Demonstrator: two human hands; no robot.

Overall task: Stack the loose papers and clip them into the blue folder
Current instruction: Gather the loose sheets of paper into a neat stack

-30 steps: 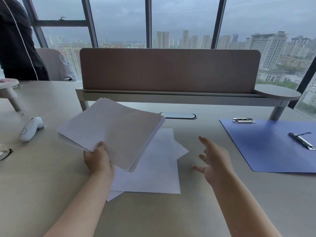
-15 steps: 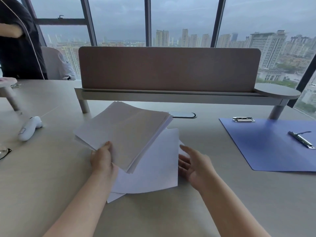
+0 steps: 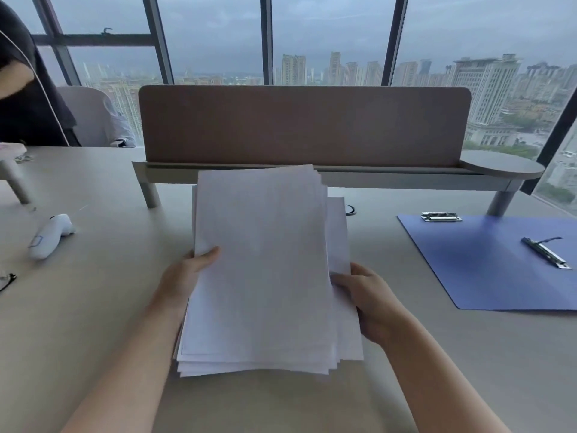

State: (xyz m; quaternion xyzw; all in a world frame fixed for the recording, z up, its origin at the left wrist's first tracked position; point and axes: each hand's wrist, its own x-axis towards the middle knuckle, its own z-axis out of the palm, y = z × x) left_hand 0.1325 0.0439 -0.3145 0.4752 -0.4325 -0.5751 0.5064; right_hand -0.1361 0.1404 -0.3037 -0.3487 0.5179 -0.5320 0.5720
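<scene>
A thick stack of white papers [image 3: 262, 270] is held in front of me above the desk, its edges uneven. My left hand [image 3: 184, 276] grips the stack's left edge, thumb on top. On the right edge my right hand [image 3: 365, 295] holds the lower sheets, fingers curled under them. The blue folder [image 3: 487, 264] lies open and flat at the right of the desk. A metal clip [image 3: 544, 253] sits along its right part and a second metal clip [image 3: 441, 216] at its far left corner.
A brown desk divider on a raised shelf [image 3: 304, 126] runs across the back. At the left lie a white handheld device [image 3: 50, 234] and part of a pair of glasses [image 3: 7, 279]. A person in dark clothes [image 3: 22, 89] stands at the far left.
My left hand swung its bundle to the middle and turned it lengthwise. My right hand gathered the sheets off the desk and joined them under the bundle, and now holds the right edge.
</scene>
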